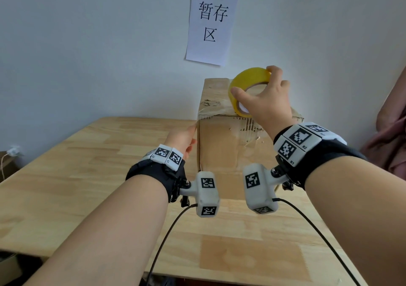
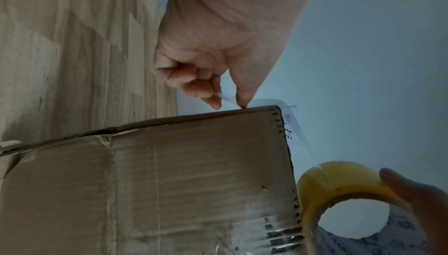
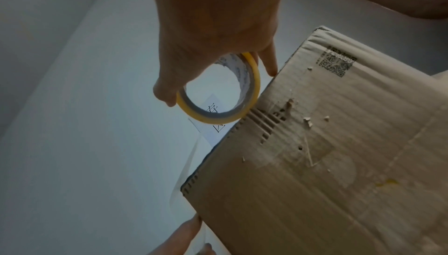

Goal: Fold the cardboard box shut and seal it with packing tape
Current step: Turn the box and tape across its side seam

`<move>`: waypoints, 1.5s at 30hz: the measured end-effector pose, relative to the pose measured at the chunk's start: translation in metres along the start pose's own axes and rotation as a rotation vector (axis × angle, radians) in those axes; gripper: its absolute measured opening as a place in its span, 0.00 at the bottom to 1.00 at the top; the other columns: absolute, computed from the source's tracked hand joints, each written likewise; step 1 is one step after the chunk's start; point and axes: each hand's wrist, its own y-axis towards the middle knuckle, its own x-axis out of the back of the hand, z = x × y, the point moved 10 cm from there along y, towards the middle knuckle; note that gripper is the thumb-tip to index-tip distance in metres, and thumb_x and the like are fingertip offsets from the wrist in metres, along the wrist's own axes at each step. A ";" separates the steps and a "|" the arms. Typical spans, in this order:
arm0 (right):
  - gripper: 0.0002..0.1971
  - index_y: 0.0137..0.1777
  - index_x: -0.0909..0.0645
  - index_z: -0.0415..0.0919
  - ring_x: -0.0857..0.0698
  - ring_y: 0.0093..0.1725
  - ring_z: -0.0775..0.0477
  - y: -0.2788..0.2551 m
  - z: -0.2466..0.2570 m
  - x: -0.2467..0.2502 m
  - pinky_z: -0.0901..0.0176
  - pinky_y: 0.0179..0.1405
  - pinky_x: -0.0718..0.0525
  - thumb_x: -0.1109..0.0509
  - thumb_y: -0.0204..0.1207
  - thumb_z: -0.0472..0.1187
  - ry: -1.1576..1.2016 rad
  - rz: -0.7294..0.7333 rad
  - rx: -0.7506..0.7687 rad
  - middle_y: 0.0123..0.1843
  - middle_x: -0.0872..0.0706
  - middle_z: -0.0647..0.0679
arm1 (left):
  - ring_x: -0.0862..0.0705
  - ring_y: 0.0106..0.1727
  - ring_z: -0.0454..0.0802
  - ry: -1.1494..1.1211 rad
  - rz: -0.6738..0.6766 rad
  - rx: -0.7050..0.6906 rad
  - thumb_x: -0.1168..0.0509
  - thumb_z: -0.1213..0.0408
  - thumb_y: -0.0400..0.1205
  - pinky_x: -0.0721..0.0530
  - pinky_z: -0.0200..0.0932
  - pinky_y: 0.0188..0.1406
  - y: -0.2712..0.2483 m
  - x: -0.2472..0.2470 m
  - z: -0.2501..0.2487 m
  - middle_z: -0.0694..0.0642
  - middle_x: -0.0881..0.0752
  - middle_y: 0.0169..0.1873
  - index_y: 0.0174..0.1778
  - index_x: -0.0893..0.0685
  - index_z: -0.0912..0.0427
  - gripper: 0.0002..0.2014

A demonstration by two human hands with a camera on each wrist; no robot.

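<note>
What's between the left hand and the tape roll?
A clear strip of tape spans from the left hand along the box edge to the roll, clearest in the left wrist view.

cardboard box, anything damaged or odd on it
Yes. The cardboard box is worn: its surface paper is torn near the top edge under the tape roll, exposing the corrugated ribs, with small punctures and old tape residue nearby. It looks reused.

Both hands in pinching grip
</note>
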 end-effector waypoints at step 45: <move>0.44 0.77 0.43 0.51 0.30 0.68 0.34 -0.001 -0.002 -0.002 0.49 0.53 0.29 0.27 0.66 0.64 0.023 0.002 -0.023 0.69 0.35 0.44 | 0.49 0.83 0.43 -0.039 0.304 -0.453 0.71 0.39 0.84 0.51 0.40 0.74 -0.051 -0.031 -0.032 0.45 0.48 0.83 0.84 0.50 0.49 0.33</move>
